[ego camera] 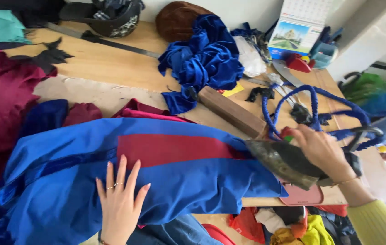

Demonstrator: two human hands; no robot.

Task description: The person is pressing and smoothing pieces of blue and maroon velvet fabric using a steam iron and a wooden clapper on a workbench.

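From the head view, the left hand (119,199) lies spread flat on the blue garment with a red panel (156,168) at lower centre of the tabletop (111,63), while the right hand (324,152) grips the iron (283,161) at its right edge, so keeping the cloth taut ahead of the soleplate looks wise.

Blue garment (165,181) with a red band, spread flat across the wooden table, lower edge hanging off. Worn dark clothes iron (288,161) lies tilted at its right edge, tip pointing left.
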